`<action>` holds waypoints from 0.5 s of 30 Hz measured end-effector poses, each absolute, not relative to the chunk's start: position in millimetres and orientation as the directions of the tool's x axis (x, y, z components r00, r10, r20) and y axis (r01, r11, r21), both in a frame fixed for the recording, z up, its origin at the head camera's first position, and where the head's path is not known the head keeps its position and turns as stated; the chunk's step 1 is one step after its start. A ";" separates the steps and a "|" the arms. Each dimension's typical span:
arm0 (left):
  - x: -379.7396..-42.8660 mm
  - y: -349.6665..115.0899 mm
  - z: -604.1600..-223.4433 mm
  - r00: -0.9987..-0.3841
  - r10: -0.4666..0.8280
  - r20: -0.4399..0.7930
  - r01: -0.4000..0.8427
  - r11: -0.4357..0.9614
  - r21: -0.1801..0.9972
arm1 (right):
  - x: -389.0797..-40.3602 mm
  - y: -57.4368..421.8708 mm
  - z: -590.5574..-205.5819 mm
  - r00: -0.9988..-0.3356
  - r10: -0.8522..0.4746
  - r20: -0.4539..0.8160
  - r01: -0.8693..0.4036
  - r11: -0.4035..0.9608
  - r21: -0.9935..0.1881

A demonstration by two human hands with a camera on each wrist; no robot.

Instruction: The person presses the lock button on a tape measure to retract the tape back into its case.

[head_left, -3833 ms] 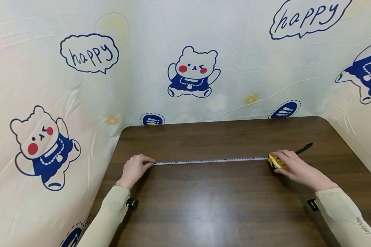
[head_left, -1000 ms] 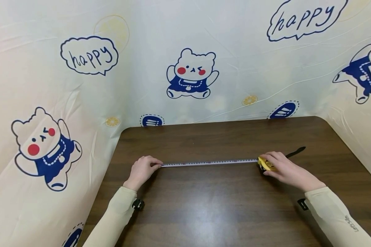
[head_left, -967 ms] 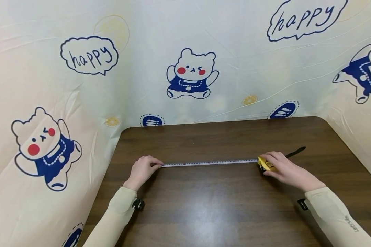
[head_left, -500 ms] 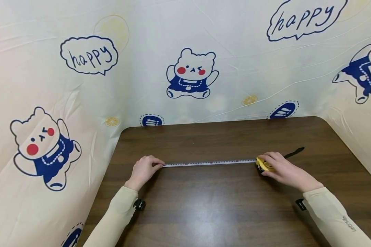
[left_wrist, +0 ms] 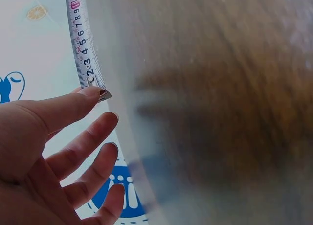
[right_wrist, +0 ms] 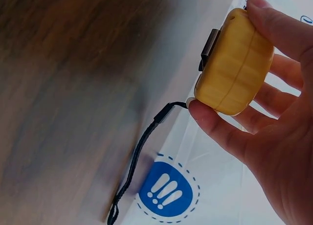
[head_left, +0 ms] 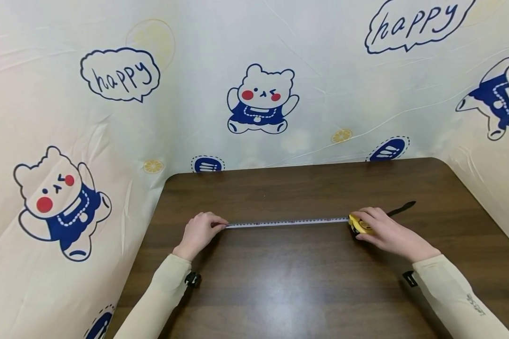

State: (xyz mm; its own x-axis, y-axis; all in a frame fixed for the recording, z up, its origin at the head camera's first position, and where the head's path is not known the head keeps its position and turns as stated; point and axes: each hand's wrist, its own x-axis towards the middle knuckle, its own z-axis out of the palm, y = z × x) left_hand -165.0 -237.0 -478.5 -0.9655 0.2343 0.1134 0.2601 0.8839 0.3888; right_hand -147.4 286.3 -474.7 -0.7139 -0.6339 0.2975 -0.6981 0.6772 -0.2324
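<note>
A yellow tape measure (head_left: 362, 225) is in my right hand (head_left: 388, 234), with the thumb and fingers curled round its case. In the right wrist view the yellow case (right_wrist: 237, 63) shows a dark metal clip on one side, and a black wrist strap (right_wrist: 139, 146) trails from it. The white blade (head_left: 286, 222) stretches nearly level to the left across the table. My left hand (head_left: 199, 233) pinches the blade's end between thumb and index finger. Up close in the left wrist view, the metal end hook (left_wrist: 104, 95) pokes out past the thumb, and the blade's low numbers (left_wrist: 82, 44) start there.
Below the hands lies a brown wood-grain table (head_left: 275, 278) with rounded far corners. A pale curtain (head_left: 331, 61) printed with bears and "happy" bubbles surrounds it at the back and both sides.
Both hands have drawn closer together, the right moving left and the left moving right. The exposed length of blade has shortened. The grips look the same.
</note>
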 end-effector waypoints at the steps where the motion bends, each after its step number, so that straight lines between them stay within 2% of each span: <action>1: -165.2 -236.4 -478.2 -0.966 0.235 0.110 0.260 0.884 0.389 | -147.8 286.0 -474.6 -0.713 -0.635 0.299 -0.699 0.676 -0.232; 15: -163.0 -227.4 -473.5 -0.968 0.236 0.090 0.252 0.882 0.399 | -146.5 283.0 -477.0 -0.713 -0.636 0.293 -0.700 0.672 -0.242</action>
